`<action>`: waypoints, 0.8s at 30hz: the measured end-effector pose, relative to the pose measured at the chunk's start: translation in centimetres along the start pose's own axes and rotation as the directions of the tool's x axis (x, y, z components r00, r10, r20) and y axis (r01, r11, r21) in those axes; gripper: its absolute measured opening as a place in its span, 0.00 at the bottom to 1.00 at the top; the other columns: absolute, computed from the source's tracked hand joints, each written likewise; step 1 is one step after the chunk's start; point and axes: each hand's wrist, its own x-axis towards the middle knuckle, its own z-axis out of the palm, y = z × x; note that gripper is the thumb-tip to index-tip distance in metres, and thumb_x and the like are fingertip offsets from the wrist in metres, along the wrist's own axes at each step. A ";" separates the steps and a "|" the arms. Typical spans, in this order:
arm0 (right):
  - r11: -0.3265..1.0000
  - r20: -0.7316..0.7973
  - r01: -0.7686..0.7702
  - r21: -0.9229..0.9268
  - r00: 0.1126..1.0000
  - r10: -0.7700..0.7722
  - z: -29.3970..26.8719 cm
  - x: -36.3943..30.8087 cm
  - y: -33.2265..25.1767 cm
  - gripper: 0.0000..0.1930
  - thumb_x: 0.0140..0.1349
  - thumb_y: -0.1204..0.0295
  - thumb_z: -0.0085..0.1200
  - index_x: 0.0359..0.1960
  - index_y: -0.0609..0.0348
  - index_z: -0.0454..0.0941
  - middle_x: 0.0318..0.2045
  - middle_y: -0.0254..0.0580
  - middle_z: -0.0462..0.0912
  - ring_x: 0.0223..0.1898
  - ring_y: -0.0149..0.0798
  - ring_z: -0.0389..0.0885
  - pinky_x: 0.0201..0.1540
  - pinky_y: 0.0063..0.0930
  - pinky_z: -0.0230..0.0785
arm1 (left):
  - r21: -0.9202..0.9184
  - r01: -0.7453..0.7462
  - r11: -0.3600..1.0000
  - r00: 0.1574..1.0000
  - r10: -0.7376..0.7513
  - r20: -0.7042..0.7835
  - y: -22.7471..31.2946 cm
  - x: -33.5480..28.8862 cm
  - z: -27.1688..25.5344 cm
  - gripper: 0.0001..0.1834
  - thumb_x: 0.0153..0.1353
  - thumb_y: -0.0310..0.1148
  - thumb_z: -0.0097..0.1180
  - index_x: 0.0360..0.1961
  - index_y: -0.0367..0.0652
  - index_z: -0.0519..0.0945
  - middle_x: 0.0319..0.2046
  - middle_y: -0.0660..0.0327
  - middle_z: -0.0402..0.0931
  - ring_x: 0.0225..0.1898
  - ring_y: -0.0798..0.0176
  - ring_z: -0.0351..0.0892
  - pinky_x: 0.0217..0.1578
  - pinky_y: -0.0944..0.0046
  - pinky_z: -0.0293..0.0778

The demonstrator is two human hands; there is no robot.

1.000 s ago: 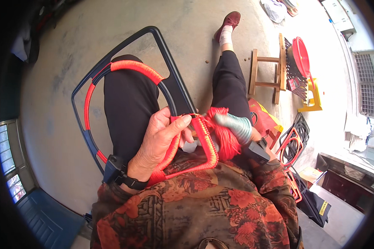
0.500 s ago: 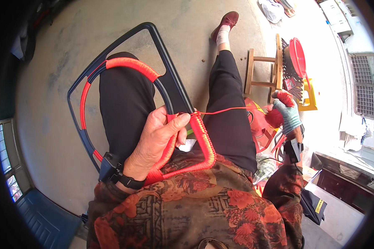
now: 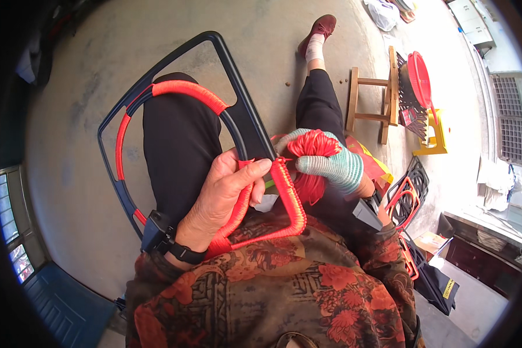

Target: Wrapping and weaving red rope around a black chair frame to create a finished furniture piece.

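Observation:
A black frame (image 3: 247,126) with a rounded inner ring lies across my lap, its far part over my left thigh. Tight turns of red-orange cord (image 3: 291,203) cover its near loop and stretches of the ring. My left hand (image 3: 211,194), bare, is closed on the frame, thumb at the top end of the wrapped side. Beside that spot my right hand (image 3: 341,167), in a striped grey-green glove, is closed round a bundle of red cord (image 3: 314,145). The bundle is right by the frame's bar; some of the gloved fingers are hidden behind it.
A wooden stool (image 3: 370,118) lies to the far right, near a red basket (image 3: 419,80) and a yellow plastic stool (image 3: 437,136). Black coils and a red-edged frame (image 3: 405,200) are beyond my right forearm. A blue panel (image 3: 66,304) is at the lower left.
My right hand has come in from the far right to the frame with the cord bundle. The cord stretched between them is no longer taut. My left hand keeps its hold.

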 end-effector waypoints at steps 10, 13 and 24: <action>0.828 -0.276 0.352 0.437 0.928 -0.249 0.7 -0.7 1.4 0.16 0.55 0.58 0.61 0.33 0.57 0.72 0.38 0.48 0.77 0.37 0.41 0.76 0.42 0.35 0.70 | -0.027 0.009 1.000 1.000 -0.009 0.010 -0.5 0.1 0.0 0.08 0.66 0.35 0.57 0.35 0.42 0.75 0.22 0.68 0.73 0.16 0.75 0.68 0.18 0.73 0.64; 0.696 -0.123 0.298 0.653 0.949 -0.291 0.4 -0.1 1.5 0.14 0.59 0.60 0.58 0.29 0.54 0.68 0.28 0.40 0.73 0.30 0.36 0.72 0.34 0.29 0.66 | -0.015 0.021 1.000 1.000 -0.020 0.022 -0.5 0.0 0.3 0.08 0.66 0.34 0.56 0.34 0.43 0.73 0.19 0.67 0.71 0.12 0.74 0.65 0.13 0.72 0.62; 0.977 -0.438 0.008 0.213 0.895 0.088 -4.0 -1.3 1.8 0.14 0.61 0.63 0.61 0.41 0.61 0.79 0.35 0.42 0.82 0.38 0.42 0.83 0.43 0.33 0.76 | 0.053 0.039 0.998 0.999 -0.040 0.026 -0.7 -0.3 0.6 0.07 0.66 0.31 0.56 0.34 0.39 0.74 0.17 0.67 0.70 0.10 0.74 0.65 0.12 0.71 0.62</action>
